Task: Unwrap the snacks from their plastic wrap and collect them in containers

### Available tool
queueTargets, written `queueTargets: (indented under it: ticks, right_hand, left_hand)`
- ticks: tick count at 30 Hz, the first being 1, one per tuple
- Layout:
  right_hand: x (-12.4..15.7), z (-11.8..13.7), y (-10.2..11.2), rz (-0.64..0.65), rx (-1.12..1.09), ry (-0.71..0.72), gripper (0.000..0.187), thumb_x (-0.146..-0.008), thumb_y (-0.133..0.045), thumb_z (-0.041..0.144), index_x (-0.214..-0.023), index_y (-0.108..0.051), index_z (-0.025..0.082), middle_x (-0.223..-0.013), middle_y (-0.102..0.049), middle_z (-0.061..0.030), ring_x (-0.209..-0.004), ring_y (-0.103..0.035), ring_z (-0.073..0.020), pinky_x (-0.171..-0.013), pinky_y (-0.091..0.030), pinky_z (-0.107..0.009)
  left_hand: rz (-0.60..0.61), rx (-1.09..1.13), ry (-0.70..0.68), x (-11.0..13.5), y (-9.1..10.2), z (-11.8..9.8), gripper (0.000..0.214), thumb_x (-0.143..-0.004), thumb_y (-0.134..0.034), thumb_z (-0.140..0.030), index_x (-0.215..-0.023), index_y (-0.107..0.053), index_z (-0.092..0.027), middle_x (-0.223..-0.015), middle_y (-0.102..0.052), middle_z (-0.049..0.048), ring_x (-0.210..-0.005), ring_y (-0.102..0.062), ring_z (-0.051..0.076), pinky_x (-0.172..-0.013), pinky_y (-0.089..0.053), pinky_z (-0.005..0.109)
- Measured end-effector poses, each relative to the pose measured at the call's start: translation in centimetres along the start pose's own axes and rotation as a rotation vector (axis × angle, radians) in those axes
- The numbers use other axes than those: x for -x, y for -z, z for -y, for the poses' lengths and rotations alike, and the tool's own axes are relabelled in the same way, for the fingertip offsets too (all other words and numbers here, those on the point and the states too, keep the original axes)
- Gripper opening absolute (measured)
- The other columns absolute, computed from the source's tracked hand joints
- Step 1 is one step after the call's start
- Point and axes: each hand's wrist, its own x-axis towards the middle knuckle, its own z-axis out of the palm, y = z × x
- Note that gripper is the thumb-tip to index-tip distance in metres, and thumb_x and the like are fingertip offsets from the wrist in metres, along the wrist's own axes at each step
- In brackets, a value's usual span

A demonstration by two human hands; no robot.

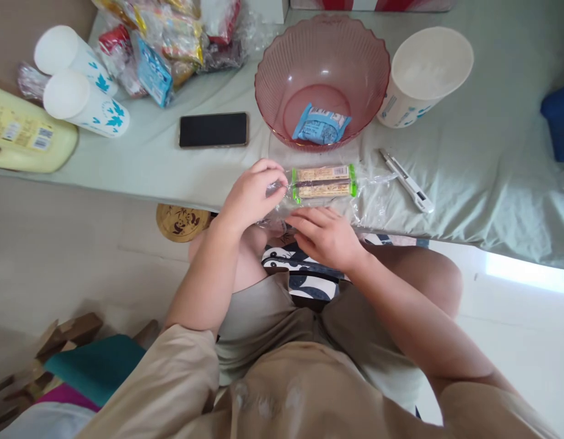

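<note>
A clear plastic bag (304, 207) lies crinkled at the table's front edge. Two snack bars (325, 182) in a wrapper with green ends rest side by side within or on it; which one I cannot tell. My left hand (257, 190) pinches the bag just left of the bars, thumb and forefinger curled together. Below the bars, my right hand (327, 236) has its fingers bent together at the bag's near edge, the fingertips partly hidden. A white utility knife (407, 182) lies to the right of the bag.
Behind the bars stands a pink ribbed bowl (322, 55) holding a blue snack packet (322, 125). Around it are a large paper tub (425, 76), a phone (213, 129), a heap of wrapped snacks (172, 42), paper cups (85, 100) and a yellow bottle (25, 134).
</note>
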Motion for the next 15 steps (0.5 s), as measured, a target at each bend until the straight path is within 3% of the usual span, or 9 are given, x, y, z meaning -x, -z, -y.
queueTargets:
  ticks: [5, 10, 15]
  right_hand:
    - [-0.1, 0.4, -0.3, 0.105, -0.021, -0.011, 0.036, -0.099, -0.05, 0.02, -0.131, -0.067, 0.021, -0.132, -0.071, -0.0112, -0.101, -0.069, -0.025, -0.081, -0.044, -0.039]
    - [-0.1, -0.2, -0.2, 0.119, -0.019, -0.061, 0.028, -0.098, -0.05, 0.022, -0.113, -0.073, 0.02, -0.1, -0.078, -0.0092, -0.08, -0.069, -0.0206, -0.075, -0.042, -0.035]
    - [0.1, -0.7, 0.1, 0.146, 0.036, -0.093, 0.031, -0.101, -0.043, 0.027, -0.103, -0.073, 0.019, -0.08, -0.076, -0.0057, -0.065, -0.062, -0.017, -0.069, -0.038, -0.033]
  left_hand:
    - [-0.141, 0.056, 0.022, -0.8, -0.1, 0.2, 0.01, -0.086, -0.057, -0.018, -0.086, -0.066, -0.021, -0.104, -0.071, 0.004, -0.101, -0.066, 0.02, -0.094, -0.053, 0.037]
    - [-0.231, 0.108, 0.089, -1.9, -1.3, 2.7, 0.01, -0.09, -0.05, -0.019, -0.087, -0.059, -0.023, -0.082, -0.067, 0.0006, -0.077, -0.062, 0.015, -0.07, -0.052, 0.029]
    - [-0.338, 0.357, 0.211, -3.2, -2.9, 4.1, 0.008, -0.089, -0.052, -0.021, -0.082, -0.054, -0.023, -0.068, -0.057, -0.0021, -0.062, -0.058, 0.012, -0.059, -0.046, 0.025]
